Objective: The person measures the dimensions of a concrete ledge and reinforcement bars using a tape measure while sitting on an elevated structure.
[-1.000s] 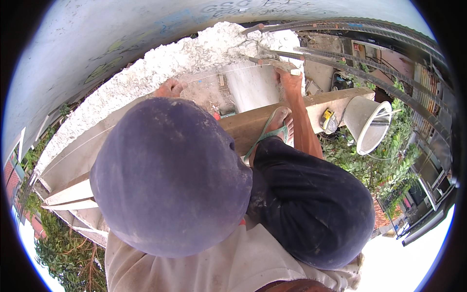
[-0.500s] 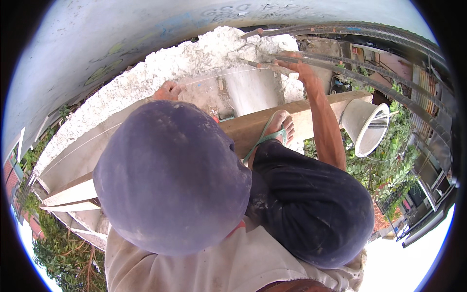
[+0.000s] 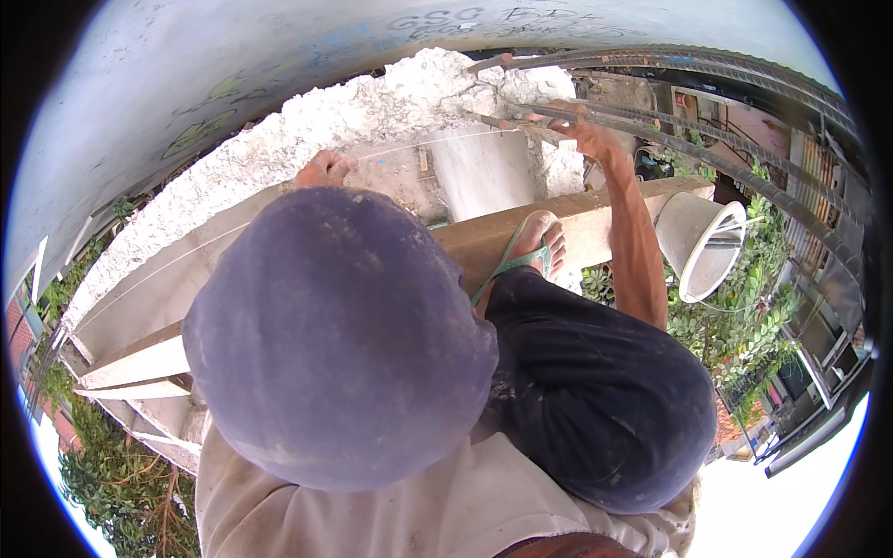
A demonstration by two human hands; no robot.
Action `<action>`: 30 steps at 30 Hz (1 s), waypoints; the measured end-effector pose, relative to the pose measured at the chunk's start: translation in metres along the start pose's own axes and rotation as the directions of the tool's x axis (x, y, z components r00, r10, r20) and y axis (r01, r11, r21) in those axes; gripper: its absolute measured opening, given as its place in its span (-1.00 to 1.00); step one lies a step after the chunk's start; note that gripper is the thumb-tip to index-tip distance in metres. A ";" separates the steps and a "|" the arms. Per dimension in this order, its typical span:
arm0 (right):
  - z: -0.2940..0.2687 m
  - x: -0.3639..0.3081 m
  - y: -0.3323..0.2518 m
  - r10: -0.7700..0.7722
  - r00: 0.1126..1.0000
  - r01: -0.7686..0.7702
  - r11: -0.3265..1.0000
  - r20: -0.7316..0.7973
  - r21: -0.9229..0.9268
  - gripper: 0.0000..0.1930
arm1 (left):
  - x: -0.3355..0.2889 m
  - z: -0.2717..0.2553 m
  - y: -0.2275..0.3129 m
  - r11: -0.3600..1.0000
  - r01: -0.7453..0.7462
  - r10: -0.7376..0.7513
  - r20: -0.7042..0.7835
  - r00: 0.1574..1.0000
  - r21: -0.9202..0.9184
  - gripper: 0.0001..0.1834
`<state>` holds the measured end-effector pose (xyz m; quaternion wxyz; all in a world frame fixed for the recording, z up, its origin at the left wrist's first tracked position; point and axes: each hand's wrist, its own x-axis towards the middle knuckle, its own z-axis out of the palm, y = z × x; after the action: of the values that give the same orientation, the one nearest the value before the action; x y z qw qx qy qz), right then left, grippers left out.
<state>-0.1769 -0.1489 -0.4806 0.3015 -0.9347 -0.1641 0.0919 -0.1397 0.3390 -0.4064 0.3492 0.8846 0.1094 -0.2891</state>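
My left hand (image 3: 323,170) has curled fingers at the inner edge of the rough white masonry wall top (image 3: 372,104), where a thin white string (image 3: 437,144) meets it. The string runs right toward bare steel bars and reappears to the left along the wall. My right hand (image 3: 581,132) is bent around the lower rebar (image 3: 539,112) by the broken right end of the wall; what its fingers hold cannot be made out. A dusty purple rounded covering (image 3: 335,344) hides my left arm. One foot in a green flip-flop (image 3: 535,246) rests on a wooden beam (image 3: 586,228).
A whitish bucket (image 3: 693,246) hangs tilted by the beam's right end. Long rebars (image 3: 744,158) sweep toward the right. Wooden boards (image 3: 139,363) jut out at the left. Leaves (image 3: 716,325) and rooftops are far below. A grey wall (image 3: 233,74) rises beyond.
My right hand and forearm have shifted slightly right. My left hand stays at the wall edge by the string. The purple covering has moved a little to the right.
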 end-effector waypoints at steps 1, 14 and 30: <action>-0.001 0.001 -0.002 0.016 1.000 -0.016 1.000 0.001 0.009 -0.26 | -0.002 -0.003 0.005 1.000 0.026 -0.026 0.022 0.999 0.011 -0.65; -0.002 0.014 -0.131 0.856 0.515 -0.723 0.468 -0.055 0.508 -0.64 | 0.005 0.000 0.002 0.997 -0.047 0.047 -0.001 0.999 0.058 -0.65; 0.040 0.026 -0.153 0.855 0.361 -0.253 -0.295 0.373 0.921 -0.73 | -0.003 -0.003 0.004 0.996 0.056 -0.059 0.046 0.997 0.067 -0.63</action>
<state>-0.2024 -0.0014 -0.4238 0.7374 -0.4253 0.5186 0.0798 -0.1391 0.3382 -0.4010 0.3138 0.8850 0.1168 -0.3234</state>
